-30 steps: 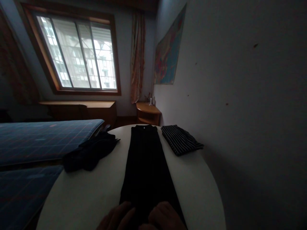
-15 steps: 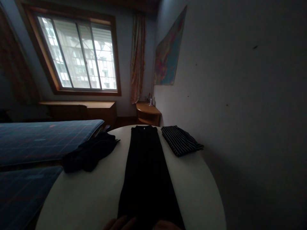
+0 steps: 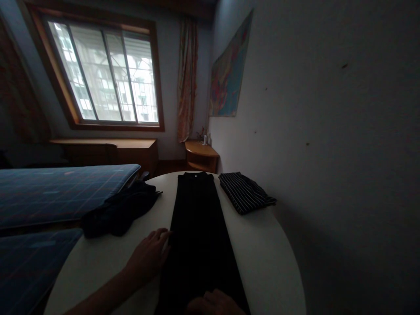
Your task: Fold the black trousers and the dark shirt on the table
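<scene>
A long black garment lies folded into a narrow strip down the middle of a round white table. My left hand rests at the strip's left edge, fingers stretched out and touching the cloth. At the near end of the strip, my right hand presses flat on the cloth, mostly cut off by the frame's bottom edge.
A crumpled dark garment sits at the table's left edge. A folded striped cloth lies at the far right. A bed with blue plaid cover stands left. The wall runs close on the right; a window and wooden furniture are behind.
My left hand has moved forward and left, from the near end of the black garment to its left edge. The right hand stays low at the near end.
</scene>
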The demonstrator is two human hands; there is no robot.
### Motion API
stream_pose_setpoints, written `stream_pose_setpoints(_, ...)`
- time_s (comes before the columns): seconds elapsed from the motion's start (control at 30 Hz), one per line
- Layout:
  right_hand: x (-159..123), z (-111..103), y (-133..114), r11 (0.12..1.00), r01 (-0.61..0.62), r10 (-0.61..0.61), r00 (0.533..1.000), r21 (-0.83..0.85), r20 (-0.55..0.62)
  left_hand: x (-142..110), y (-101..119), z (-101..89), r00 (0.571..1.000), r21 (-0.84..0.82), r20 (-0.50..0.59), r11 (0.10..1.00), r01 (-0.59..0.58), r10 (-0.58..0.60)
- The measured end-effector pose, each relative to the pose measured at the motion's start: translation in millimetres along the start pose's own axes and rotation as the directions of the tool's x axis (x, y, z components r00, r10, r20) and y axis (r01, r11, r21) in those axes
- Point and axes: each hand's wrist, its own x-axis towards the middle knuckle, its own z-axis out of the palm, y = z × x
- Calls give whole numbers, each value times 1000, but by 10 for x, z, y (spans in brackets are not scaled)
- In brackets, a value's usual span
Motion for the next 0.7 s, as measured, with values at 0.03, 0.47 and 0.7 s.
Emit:
stream_pose_setpoints(0.03,20,-11,-8,1000,-14,14,1000,6,7,71,-31,-4,999,9,0,999,39,-39)
stream_pose_setpoints(0.47,615,-846,-346,720,-351,368,924,599,100,729,-86,86,958,-240,-9,931,276,-286)
stream_pose_setpoints(0.7,793,-716,-373,572,-138,222,975,808,10,622,1,9,975,-286,-191,957,52,-110)
